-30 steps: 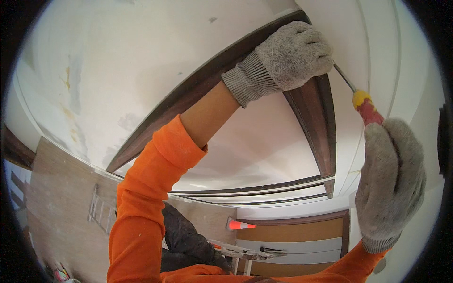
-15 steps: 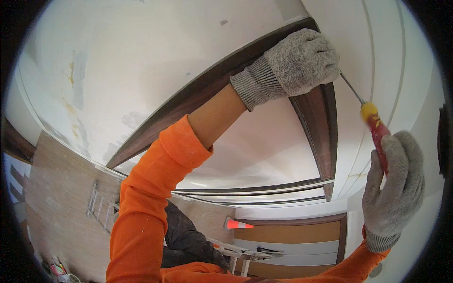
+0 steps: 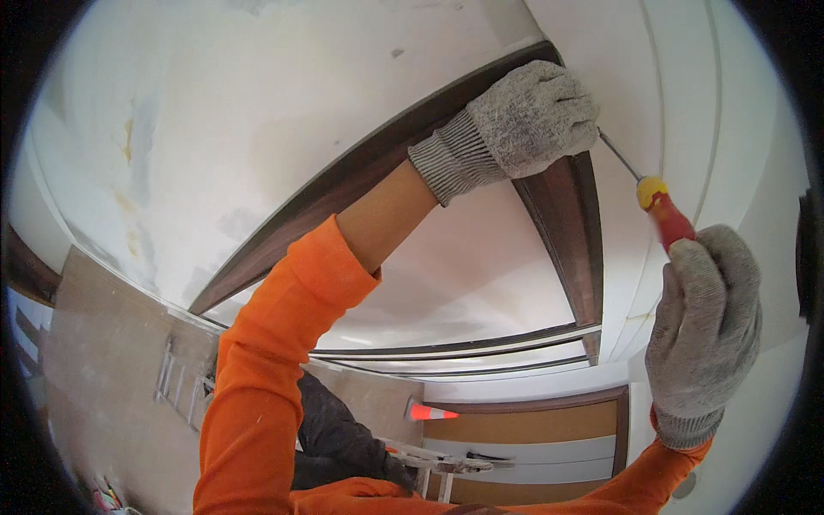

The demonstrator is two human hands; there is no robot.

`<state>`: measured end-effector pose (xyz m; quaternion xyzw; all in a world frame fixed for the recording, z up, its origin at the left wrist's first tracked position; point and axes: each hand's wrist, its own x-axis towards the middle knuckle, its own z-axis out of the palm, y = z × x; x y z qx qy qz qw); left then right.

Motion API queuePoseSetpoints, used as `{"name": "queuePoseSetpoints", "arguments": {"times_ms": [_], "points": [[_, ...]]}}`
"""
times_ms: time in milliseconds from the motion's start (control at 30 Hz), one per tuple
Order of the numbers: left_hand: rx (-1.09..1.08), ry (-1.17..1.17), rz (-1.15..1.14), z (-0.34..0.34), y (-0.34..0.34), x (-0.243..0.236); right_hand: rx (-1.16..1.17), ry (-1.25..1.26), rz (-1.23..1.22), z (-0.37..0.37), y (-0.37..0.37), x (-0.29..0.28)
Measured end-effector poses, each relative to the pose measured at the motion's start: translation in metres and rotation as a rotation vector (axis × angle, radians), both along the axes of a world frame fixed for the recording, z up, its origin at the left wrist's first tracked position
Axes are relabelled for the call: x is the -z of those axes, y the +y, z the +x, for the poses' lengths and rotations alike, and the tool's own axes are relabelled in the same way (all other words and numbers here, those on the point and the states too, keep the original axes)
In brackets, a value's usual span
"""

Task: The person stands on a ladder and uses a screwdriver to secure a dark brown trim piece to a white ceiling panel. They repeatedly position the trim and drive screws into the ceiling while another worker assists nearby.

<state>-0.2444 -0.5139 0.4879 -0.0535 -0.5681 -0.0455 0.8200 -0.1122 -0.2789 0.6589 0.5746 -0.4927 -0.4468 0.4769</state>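
Observation:
My left hand [image 3: 536, 116], in a speckled grey glove, is curled at the upper corner of a dark wood frame [image 3: 562, 227] around a white panel; what its fingertips hold is hidden. A screwdriver [image 3: 665, 215] with a red and yellow handle angles up to those fingertips, where its tip is hidden or too small to tell. Its handle end is in my right hand [image 3: 704, 326], also gloved, with fingers wrapped round it. White wall or trim boards [image 3: 635, 86] with long seams run beside the frame and behind the screwdriver's shaft.
An aluminium ladder [image 3: 176, 386] stands or lies on the pale floor [image 3: 103, 360]. A paint-marked step ladder [image 3: 459, 463] is beside my dark-trousered legs. An orange-white cone [image 3: 433, 412] is near a brown-and-white door [image 3: 524, 425]. Tools [image 3: 107, 498] sit at the lower left.
My right hand's fingers have shifted on the screwdriver handle, looser half a second ago, more curled now. My left hand stays at the frame corner; the whole view has shifted slightly.

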Motion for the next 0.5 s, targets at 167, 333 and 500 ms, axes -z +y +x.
{"name": "queuePoseSetpoints", "arguments": {"times_ms": [167,333,500], "points": [[-0.005,-0.008,-0.014,0.002,-0.006,0.003,0.038,0.058,-0.129,0.006,0.0,0.024],[0.003,0.025,0.01,0.0,0.003,0.001,0.07,0.093,-0.209,0.004,-0.001,0.014],[-0.012,0.0,-0.008,-0.003,-0.002,0.0,-0.035,0.098,0.017,0.004,-0.01,0.0]]}}
